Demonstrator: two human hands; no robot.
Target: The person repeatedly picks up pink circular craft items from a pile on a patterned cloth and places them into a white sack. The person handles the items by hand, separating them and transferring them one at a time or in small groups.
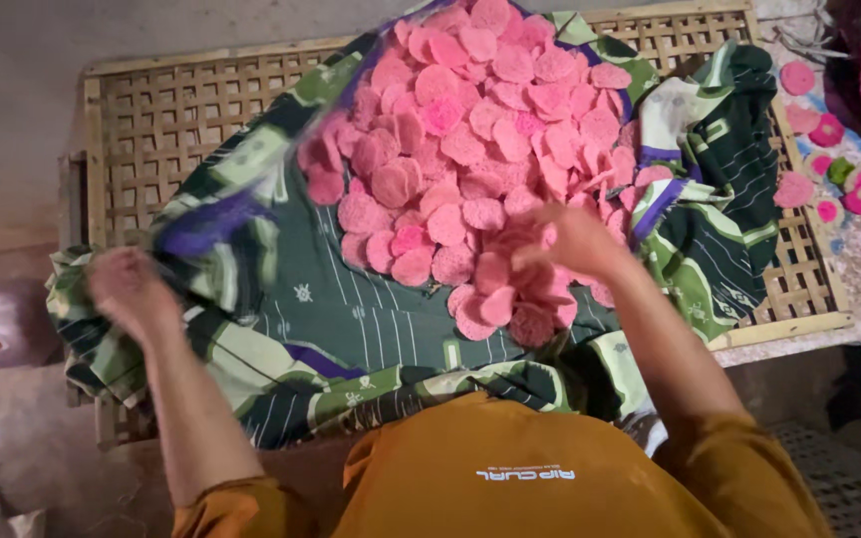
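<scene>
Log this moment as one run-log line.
left hand: lifting green cloth edge | right hand: on pink discs | woven tray: under cloth

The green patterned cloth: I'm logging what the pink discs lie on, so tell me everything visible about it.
The green patterned cloth looks like thin woven fabric, dark green with pale green, white and purple bands and small white motifs. It lies spread and rumpled over a woven lattice tray, its edges bunched in folds. A heap of pink discs rests on it. The left hand lifts one edge, blurred; the right hand is on the discs.
</scene>
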